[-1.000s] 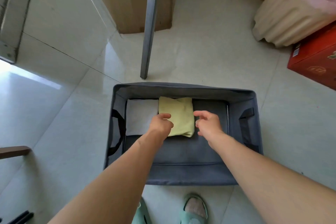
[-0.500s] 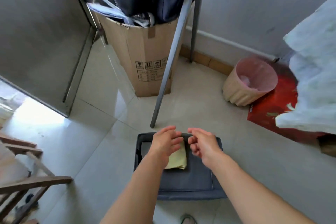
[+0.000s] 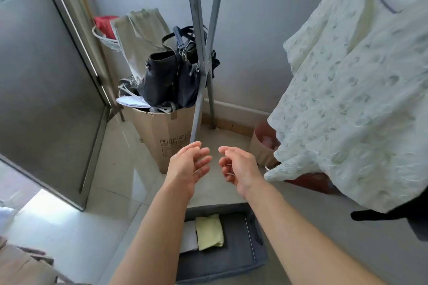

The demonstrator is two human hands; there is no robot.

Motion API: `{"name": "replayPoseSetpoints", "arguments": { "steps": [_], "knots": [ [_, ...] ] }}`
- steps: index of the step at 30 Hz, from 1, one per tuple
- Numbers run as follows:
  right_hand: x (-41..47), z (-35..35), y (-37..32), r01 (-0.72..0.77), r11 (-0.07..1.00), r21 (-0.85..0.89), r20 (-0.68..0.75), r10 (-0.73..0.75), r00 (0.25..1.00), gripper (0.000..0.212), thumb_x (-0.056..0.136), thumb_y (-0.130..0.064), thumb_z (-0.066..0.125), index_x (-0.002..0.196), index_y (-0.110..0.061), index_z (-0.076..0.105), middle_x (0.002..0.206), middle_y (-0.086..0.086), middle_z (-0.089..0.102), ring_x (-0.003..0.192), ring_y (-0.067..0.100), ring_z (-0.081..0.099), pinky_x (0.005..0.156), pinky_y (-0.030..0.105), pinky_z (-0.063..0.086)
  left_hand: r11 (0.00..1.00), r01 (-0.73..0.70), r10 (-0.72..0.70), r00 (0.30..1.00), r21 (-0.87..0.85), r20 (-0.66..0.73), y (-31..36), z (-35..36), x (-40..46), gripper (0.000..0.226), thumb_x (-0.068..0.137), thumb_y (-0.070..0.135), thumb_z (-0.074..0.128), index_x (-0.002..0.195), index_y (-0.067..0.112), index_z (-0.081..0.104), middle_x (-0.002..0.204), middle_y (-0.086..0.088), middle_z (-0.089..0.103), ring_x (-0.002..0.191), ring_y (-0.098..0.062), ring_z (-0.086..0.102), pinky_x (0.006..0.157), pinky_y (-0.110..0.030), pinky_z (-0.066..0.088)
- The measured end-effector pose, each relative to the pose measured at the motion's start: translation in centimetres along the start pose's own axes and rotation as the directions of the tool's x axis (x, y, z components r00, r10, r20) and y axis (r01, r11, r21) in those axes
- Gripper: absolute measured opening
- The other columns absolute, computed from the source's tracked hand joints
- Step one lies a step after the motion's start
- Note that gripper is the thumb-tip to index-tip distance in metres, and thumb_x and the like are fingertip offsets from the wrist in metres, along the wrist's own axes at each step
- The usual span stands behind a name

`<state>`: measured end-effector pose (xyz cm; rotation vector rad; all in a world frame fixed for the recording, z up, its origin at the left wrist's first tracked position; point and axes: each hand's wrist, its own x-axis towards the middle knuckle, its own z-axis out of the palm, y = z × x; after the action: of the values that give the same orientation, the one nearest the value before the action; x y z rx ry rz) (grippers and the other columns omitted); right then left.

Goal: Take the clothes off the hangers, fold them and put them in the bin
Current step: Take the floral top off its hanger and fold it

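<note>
The grey fabric bin (image 3: pixel 240 264) sits on the floor below my arms, with a folded yellow-green garment (image 3: pixel 209 231) and a folded white one (image 3: pixel 188 237) side by side inside. A pale patterned shirt (image 3: pixel 352 90) hangs at the right; its hanger is out of view. A dark garment edge (image 3: pixel 393 215) shows under it. My left hand (image 3: pixel 188 166) and my right hand (image 3: pixel 238 166) are raised in front of me, palms facing each other, fingers loosely curved, holding nothing.
The grey legs of the clothes rack (image 3: pixel 203 58) stand just ahead. Behind them is a cardboard box (image 3: pixel 166 134) stuffed with dark bags (image 3: pixel 171 76). A pink bin (image 3: pixel 264 146) sits by the wall, and a metal door frame (image 3: pixel 88 58) runs along the left.
Both hands have lifted out of the bin, leaving the yellow-green garment in it. My view has swung up from the bin to the rack and the hanging shirt.
</note>
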<state>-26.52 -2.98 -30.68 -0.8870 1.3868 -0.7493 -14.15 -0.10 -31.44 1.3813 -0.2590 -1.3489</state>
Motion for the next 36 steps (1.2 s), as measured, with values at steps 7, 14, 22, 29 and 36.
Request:
{"name": "replayPoseSetpoints", "arguments": {
  "steps": [7, 14, 22, 29, 36],
  "knots": [
    [-6.6, -1.4, -7.1, 0.229, 0.973, 0.011, 0.013, -0.229, 0.973, 0.022, 0.101, -0.018, 0.047, 0.101, -0.018, 0.07, 0.071, 0.004, 0.062, 0.059, 0.012, 0.053, 0.048, 0.019, 0.042, 0.995, -0.103, 0.101, 0.982, 0.005, 0.157, 5.0, 2.8, -6.6, 0.019, 0.1, 0.014, 0.051, 0.111, 0.018, 0.066, 0.101, -0.008, 0.075, 0.095, -0.026, 0.071, 0.079, -0.036, 0.057],
    [-10.7, -3.1, -13.6, 0.384, 0.921, 0.067, -0.005, -0.384, 0.923, 0.023, 0.096, -0.007, 0.049, 0.092, -0.013, 0.071, 0.062, 0.005, 0.059, 0.046, 0.01, 0.048, 0.041, 0.019, 0.036, 0.977, -0.213, 0.202, 0.92, -0.003, 0.335, 10.3, 6.6, -10.6, 0.022, 0.098, 0.009, 0.052, 0.114, 0.013, 0.065, 0.094, -0.008, 0.075, 0.081, -0.021, 0.07, 0.077, -0.035, 0.054],
    [-14.3, -8.8, -21.4, 0.561, 0.816, -0.137, -0.079, -0.574, 0.815, 0.02, 0.097, -0.009, 0.05, 0.097, -0.016, 0.069, 0.07, 0.0, 0.063, 0.051, 0.004, 0.055, 0.044, 0.013, 0.039, 0.955, -0.297, 0.245, 0.796, 0.003, 0.554, 13.9, 14.2, -14.7, 0.022, 0.098, 0.01, 0.052, 0.114, 0.012, 0.068, 0.09, -0.007, 0.076, 0.077, -0.019, 0.07, 0.08, -0.039, 0.052],
    [-13.8, -15.5, -28.0, 0.561, 0.502, -0.659, -0.3, -0.859, 0.416, 0.022, 0.096, -0.013, 0.049, 0.109, -0.02, 0.067, 0.104, -0.006, 0.066, 0.091, 0.012, 0.06, 0.084, 0.03, 0.05, 0.9, -0.423, 0.26, 0.708, 0.1, 0.657, 16.8, 20.3, -16.1, 0.023, 0.102, 0.019, 0.048, 0.114, 0.015, 0.068, 0.099, -0.006, 0.076, 0.085, -0.021, 0.07, 0.081, -0.037, 0.058],
    [-10.9, -18.0, -29.3, 0.105, 0.384, -0.917, -0.282, -0.812, 0.51, 0.023, 0.095, -0.022, 0.046, 0.11, -0.013, 0.06, 0.109, 0.007, 0.062, 0.099, 0.028, 0.06, 0.074, 0.031, 0.043, 0.829, -0.527, 0.281, 0.683, 0.189, 0.674, 18.5, 22.6, -16.0, 0.022, 0.102, 0.019, 0.049, 0.115, 0.017, 0.067, 0.103, -0.004, 0.075, 0.086, -0.018, 0.071, 0.083, -0.036, 0.058]
  ]
}}
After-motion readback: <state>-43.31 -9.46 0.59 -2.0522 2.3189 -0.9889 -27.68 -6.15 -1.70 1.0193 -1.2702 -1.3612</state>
